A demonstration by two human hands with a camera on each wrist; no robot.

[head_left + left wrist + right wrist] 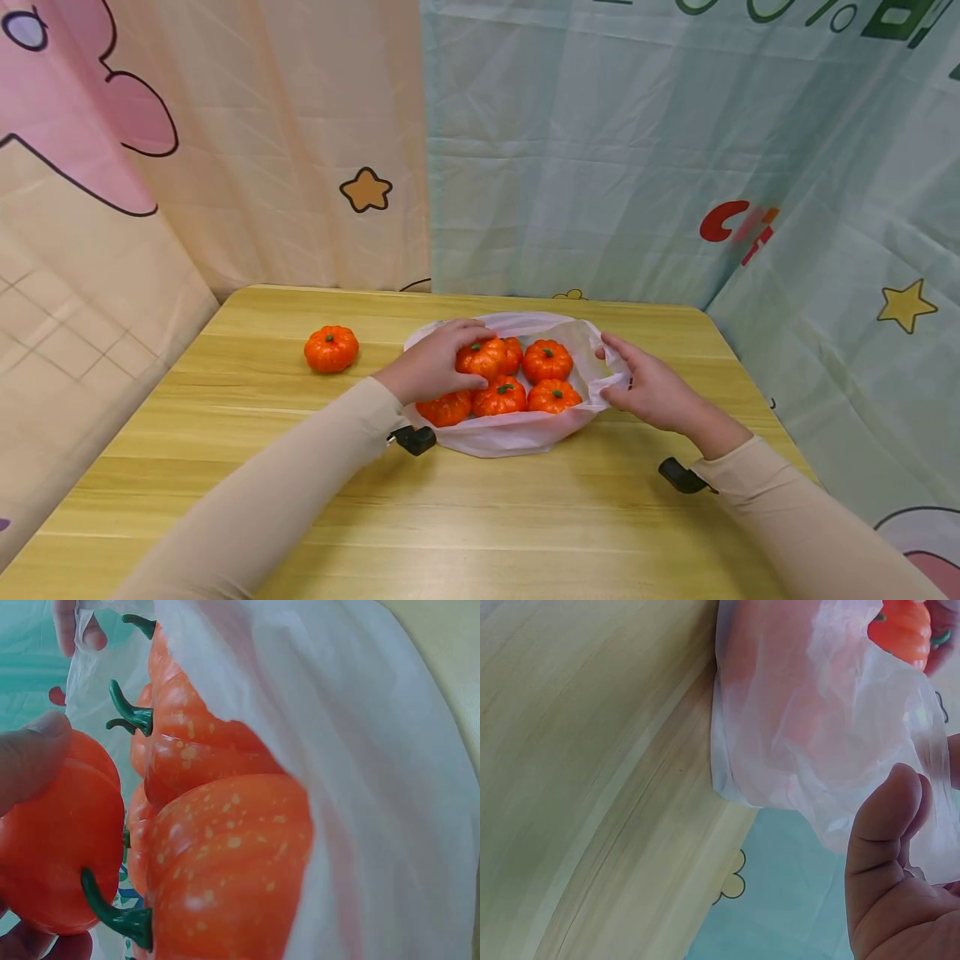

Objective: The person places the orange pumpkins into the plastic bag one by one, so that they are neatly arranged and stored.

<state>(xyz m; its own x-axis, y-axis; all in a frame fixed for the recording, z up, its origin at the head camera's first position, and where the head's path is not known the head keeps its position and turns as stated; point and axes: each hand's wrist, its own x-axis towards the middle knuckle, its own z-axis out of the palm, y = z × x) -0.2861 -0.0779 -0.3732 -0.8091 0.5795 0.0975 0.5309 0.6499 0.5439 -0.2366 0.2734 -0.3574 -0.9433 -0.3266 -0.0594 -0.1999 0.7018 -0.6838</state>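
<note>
A white plastic bag (pixel 517 437) lies on the table with its mouth spread, holding several small orange pumpkins, among them one pumpkin (pixel 547 361) at the back right. My left hand (pixel 435 362) grips another pumpkin (pixel 64 832) over the bag's opening, thumb on one side and fingers on the other. In the left wrist view, green-stemmed pumpkins (pixel 232 855) sit beside it inside the bag. My right hand (pixel 652 383) pinches the bag's right rim (pixel 930 802) between thumb and fingers. The bag's wall partly hides the pumpkins in the right wrist view.
One more orange pumpkin (pixel 332 349) stands alone on the wooden table (pixel 480 517), left of the bag. Patterned curtains (pixel 570 167) hang behind the table and at its sides. A small black device (pixel 414 440) sits at my left wrist, another (pixel 682 475) at my right.
</note>
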